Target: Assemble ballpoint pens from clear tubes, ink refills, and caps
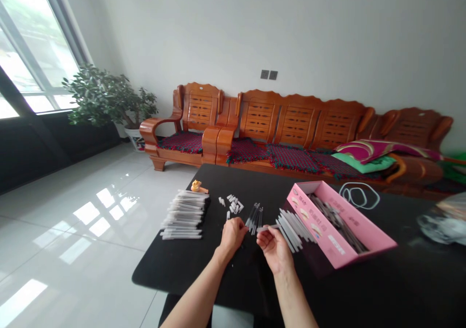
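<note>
Clock: we sit at 6, with 12 straight ahead across the black table [153,274].

Hands: Our left hand [233,235] and our right hand [274,250] are apart but near each other, above the table's near half. The left fingers are curled together; a small white piece [228,215] sits at the fingertips, and we cannot tell whether it is gripped. Our right hand pinches a white plastic tube [267,228] between thumb and fingers.

Things: A thin bundle of dark rods [254,217] stands just beyond the hands at 12. Small white caps [233,204] lie loose at 11.

Laid out: A squared stack of white tubes [184,215] lies at 10, tips aligned.

Still loose: A fanned heap of white tubes [291,228] lies at 1, against a pink cardboard box [329,231], which holds many dark rods [337,218].

Edges and room: The table's left edge is close past the stack. Open black tabletop lies directly before us, and more at 3, beyond the box.

Rest: An orange figurine [196,187] sits at 11, clear rubber bands [358,195] at 1. A wooden sofa [291,119] and a potted plant [105,97] stand beyond.
</note>
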`<state>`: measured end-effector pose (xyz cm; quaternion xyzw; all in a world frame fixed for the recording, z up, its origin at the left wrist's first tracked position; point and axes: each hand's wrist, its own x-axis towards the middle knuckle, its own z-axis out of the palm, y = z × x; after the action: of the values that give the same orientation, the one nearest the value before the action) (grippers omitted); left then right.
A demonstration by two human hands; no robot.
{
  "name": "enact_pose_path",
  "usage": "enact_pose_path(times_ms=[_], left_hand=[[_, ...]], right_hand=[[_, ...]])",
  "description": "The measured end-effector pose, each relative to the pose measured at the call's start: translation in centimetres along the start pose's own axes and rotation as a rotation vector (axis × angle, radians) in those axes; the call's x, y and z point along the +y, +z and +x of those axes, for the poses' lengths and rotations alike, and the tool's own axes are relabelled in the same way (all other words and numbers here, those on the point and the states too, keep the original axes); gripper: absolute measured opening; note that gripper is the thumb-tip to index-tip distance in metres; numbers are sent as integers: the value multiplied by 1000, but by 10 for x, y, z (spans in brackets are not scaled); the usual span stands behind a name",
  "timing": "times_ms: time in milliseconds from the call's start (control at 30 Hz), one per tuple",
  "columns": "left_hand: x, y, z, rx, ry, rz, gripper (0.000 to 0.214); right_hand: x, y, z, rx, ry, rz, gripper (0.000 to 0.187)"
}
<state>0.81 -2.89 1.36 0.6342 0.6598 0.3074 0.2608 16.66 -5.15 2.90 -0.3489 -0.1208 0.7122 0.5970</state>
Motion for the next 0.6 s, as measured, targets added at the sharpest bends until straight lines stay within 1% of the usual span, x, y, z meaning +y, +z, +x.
enact_pose_path(times_ms=[100, 167, 267, 333, 400, 600], left_hand=[[-5, -4, -4, -7, -99, -446, 19], [-6, -8, -8, -18, -153, -730, 28], [-2, -15, -15, -46, -201, -1033, 39], [3, -20, -20, -75, -222, -1167, 42], [6, -25, -23, -88, -237, -1255, 43], [12, -28, -27, -67, -237, -1313, 40]], right_hand=[[2, -1, 0, 2, 5, -11, 6], [4, -2, 1, -7, 6, -22, 4], [7, -3, 3, -42, 3, -43, 6], [8, -3, 3, -55, -11, -61, 9], [9, 0, 2, -52, -43, -83, 14], [10, 16, -6, -35, -171, -161, 27]])
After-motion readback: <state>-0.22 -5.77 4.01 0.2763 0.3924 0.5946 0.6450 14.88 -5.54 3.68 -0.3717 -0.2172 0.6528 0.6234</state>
